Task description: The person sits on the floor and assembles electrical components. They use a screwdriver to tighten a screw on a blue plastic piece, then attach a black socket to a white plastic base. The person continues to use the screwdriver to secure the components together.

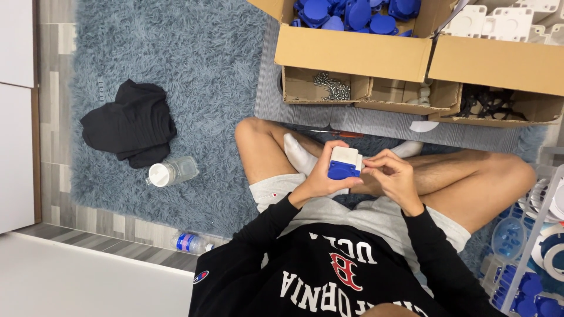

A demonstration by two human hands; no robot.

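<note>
The white and blue socket housing [344,162] sits over the person's crossed legs, cupped in the left hand [320,179], whose fingers wrap its near side to steady it. The right hand [392,176] pinches at its right edge with fingertips pressed together; what they grip is hidden. Beyond the housing stand cardboard boxes [352,56] of blue parts [352,12], cut off by the frame.

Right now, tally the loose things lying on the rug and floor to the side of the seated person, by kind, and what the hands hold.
Black folded garment: 1
Clear jar with white lid, lying on its side: 1
Plastic water bottle: 1
White and blue plastic part, held in the left hand and touched by the right hand: 1
Total: 4
</note>
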